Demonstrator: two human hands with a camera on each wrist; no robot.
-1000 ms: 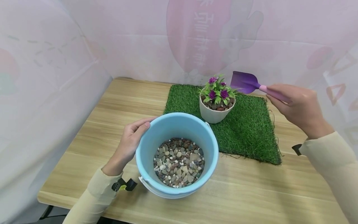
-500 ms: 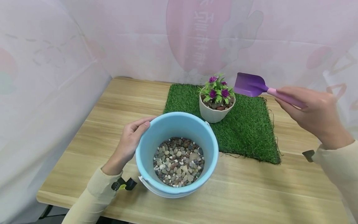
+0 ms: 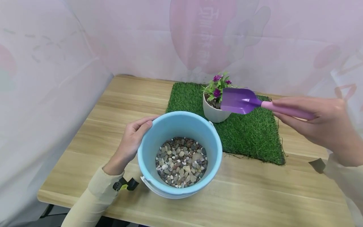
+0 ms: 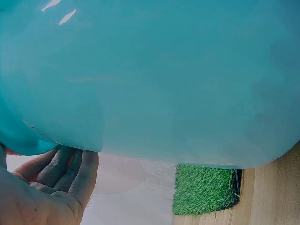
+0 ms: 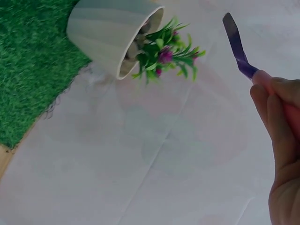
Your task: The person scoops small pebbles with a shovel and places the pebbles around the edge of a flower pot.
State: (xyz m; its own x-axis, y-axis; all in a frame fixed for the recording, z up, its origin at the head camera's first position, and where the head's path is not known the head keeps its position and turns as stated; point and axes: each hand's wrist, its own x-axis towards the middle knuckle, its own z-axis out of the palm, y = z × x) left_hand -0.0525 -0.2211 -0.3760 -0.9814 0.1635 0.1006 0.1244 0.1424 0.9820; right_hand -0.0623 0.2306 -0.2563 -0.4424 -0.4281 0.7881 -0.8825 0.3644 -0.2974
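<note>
My right hand (image 3: 326, 119) grips the pink handle of a purple trowel (image 3: 241, 101), whose blade carries no stones. The blade is up in the air and, in the head view, overlaps the right side of a white flower pot (image 3: 214, 114). Purple flowers (image 5: 165, 55) and green leaves stick out of this pot. A light blue bucket (image 3: 178, 116) stands at the table's front, with pebbles (image 3: 181, 162) across its bottom. At its left rim my left hand (image 3: 130, 142) holds on, thumb on the rim and fingers against the outside (image 4: 84, 176).
Under the pot lies a square of artificial grass (image 3: 252, 138), behind and right of the bucket. The wooden table (image 3: 99, 132) has a printed white cloth (image 3: 136, 41) behind it and at its left. The bucket's white handle (image 3: 150, 186) hangs at its lower left.
The trowel first moved right, then came back left and nearer, now covering part of the plant. The left hand and bucket have stayed in place.
</note>
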